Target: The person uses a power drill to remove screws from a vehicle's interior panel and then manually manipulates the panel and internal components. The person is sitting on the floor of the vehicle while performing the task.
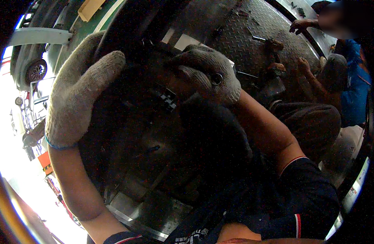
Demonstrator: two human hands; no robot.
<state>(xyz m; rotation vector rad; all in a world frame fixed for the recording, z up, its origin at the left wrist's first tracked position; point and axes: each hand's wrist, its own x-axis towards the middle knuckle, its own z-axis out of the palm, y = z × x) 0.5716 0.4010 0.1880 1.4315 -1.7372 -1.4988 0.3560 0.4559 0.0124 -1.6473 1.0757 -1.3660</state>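
My left hand (79, 87), in a cream knitted glove, grips the edge of a dark curved part (113, 28) at upper left, its thumb pointing right. My right hand (205, 73), in a grey knitted glove, is closed just right of it; a small metal ring (216, 79) shows among its folds, but what it holds is unclear. A small dark plate with light squares (166, 97) lies below the right hand in shadow. The area between my forearms is too dark to make out well.
A co-worker (347, 81) in blue sits at the right, hands near tools (272, 46) on diamond-plate metal flooring (236, 34). A car wheel (36, 71), pale beam (42, 37) and yellow board (89, 8) show at the left beside green floor (99, 22).
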